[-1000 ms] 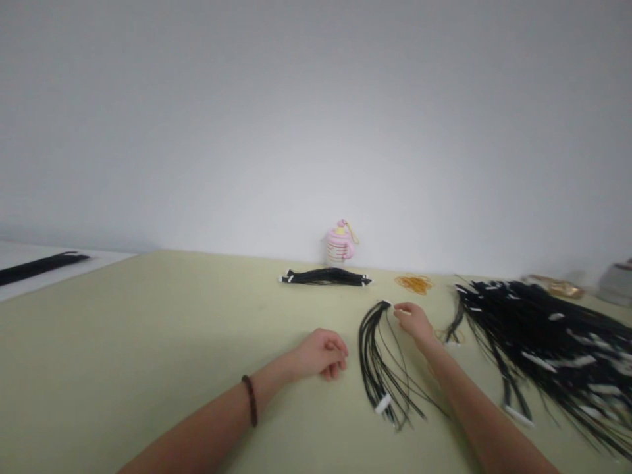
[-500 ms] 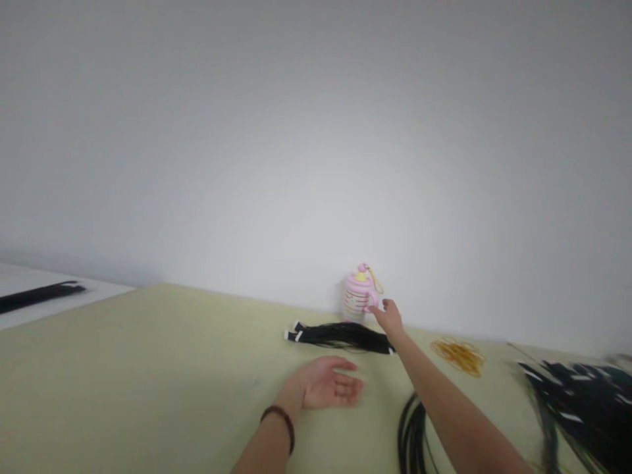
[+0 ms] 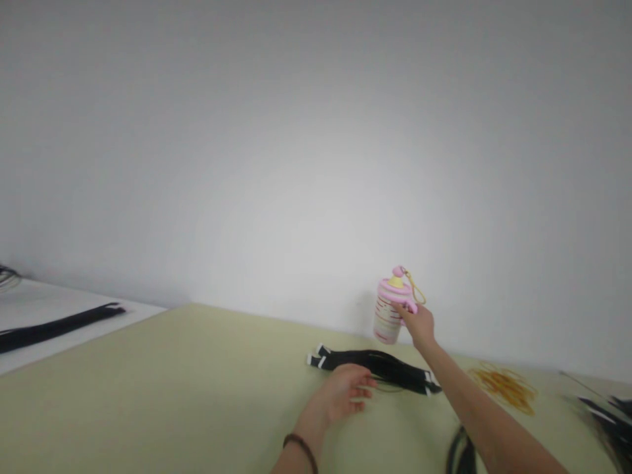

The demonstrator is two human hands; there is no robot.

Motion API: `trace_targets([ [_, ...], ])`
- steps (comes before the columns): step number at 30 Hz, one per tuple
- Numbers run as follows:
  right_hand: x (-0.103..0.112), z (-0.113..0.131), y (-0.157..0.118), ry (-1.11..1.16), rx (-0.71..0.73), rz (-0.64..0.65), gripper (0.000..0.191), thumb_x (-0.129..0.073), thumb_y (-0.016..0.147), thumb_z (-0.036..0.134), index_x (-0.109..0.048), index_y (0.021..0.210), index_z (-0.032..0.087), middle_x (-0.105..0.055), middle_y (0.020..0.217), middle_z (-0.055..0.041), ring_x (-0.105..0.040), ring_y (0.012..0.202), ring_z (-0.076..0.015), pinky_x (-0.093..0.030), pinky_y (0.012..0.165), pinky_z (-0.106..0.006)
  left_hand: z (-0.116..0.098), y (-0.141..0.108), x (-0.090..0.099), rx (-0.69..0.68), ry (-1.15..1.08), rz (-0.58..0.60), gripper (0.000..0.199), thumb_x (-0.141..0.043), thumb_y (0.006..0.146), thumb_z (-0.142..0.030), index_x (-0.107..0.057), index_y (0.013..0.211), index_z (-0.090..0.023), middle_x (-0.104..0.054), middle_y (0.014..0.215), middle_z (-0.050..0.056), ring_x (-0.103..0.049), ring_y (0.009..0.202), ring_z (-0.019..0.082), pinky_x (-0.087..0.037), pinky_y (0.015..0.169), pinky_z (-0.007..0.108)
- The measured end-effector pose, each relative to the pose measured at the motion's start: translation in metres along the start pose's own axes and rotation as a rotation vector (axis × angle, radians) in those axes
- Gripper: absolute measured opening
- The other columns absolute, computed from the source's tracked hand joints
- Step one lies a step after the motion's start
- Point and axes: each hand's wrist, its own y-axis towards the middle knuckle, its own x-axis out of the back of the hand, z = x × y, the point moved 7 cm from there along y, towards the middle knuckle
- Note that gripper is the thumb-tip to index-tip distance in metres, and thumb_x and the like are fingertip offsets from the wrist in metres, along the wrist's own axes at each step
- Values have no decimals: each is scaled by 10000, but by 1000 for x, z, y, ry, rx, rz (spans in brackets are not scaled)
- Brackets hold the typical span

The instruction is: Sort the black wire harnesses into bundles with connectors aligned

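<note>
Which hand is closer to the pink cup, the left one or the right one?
The right. The right hand grips the pink cup by its handle, while the left hand is away from it, lower in the picture, by the black cable bundle.

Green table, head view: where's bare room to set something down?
Widest: the left side, between the white surface and the left hand. Smaller: nearer than the black bundle, between left hand and right forearm. Crowded: the right side, with yellow bands and dark strands.
</note>
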Motion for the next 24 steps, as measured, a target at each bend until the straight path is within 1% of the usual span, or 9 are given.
trace_targets([
  [3,40,29,-26,124,83,25,307,-731,599,407,-521,577,184,-528,527,27,-498,533,-142,-391,507,-261,-45,-16,-27,-199,56,26,342,-697,666,-345,-582,909,-133,-637,915,113,-577,744,151,-396,613,240],
  [5,66,42,-56,184,103,75,338,-769,512,379,-487,541,195,-466,484,41,-432,480,-121,-341,458,-249,-77,-33,-48,-367,74,30,482,-735,655,-334,-540,1074,-194,-603,1066,76,-553,946,138,-405,777,224],
  [6,77,46,-73,212,101,114,369,-785,476,367,-458,508,199,-421,451,47,-388,451,-109,-305,434,-244,-88,-44,-63,-439,103,87,569,-767,626,-305,-521,1132,-217,-582,1139,74,-530,1026,151,-393,843,234],
  [7,84,46,-91,272,56,197,358,-798,453,346,-476,510,198,-422,453,40,-375,447,-108,-291,426,-242,-98,-56,-84,-529,187,212,647,-771,625,-302,-481,1197,-211,-559,1189,98,-506,1086,179,-390,881,262],
  [9,96,45,-125,352,-43,351,291,-785,447,352,-591,595,192,-517,519,-13,-432,481,-138,-317,432,-253,-100,-78,-115,-548,302,384,705,-779,611,-298,-469,1235,-192,-539,1219,112,-501,1097,221,-399,893,303],
  [11,102,43,-153,409,-137,475,315,-767,427,356,-659,665,181,-582,587,-61,-478,516,-170,-356,451,-273,-95,-99,-139,-508,341,555,622,-769,605,-322,-553,1165,-159,-566,1174,99,-511,1070,234,-393,904,307],
  [13,104,41,-170,499,-215,571,347,-757,397,335,-691,693,167,-609,631,-81,-504,546,-186,-388,482,-286,-90,-117,-153,-489,435,646,610,-782,566,-266,-586,1133,-157,-583,1134,80,-510,1064,241,-387,912,310],
  [18,102,42,-182,670,-245,725,389,-784,405,275,-711,771,163,-608,668,-51,-517,605,-168,-412,550,-261,-95,-137,-165,-562,562,554,559,-778,552,-240,-620,1080,-145,-598,1017,63,-532,921,201,-412,802,279],
  [24,112,49,-181,643,-123,805,348,-791,486,295,-694,784,145,-597,655,-24,-462,558,-113,-425,597,-250,-87,-139,-173,-476,567,426,503,-805,550,-323,-656,995,-143,-592,874,19,-506,779,125,-383,692,215],
])
